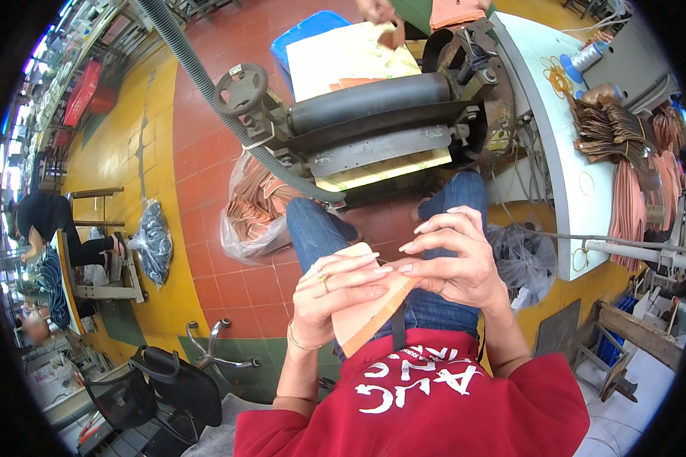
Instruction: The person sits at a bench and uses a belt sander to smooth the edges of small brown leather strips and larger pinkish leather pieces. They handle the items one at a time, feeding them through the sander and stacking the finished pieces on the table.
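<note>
Over my lap I hold a flat pinkish-tan piece, or thin stack, of leather [357,318] with an orange-brown edge facing me. My left hand [334,291] lies across its upper face, thumb and fingers closed on it. My right hand [459,259] pinches its right corner between thumb and fingertips, the other fingers raised. Beyond my knees stands a machine with a dark roller [370,103] and a metal plate [381,151] in front of it. A cream sheet [400,169] shows beneath the plate.
Across the machine, another person's hand [377,11] holds a brown piece above a cream board [328,57]. A plastic bag of leather pieces [255,202] sits on the floor at left. Leather bundles [616,133] lie on the white table [537,99] at right. A grey hose [198,61] hangs down.
</note>
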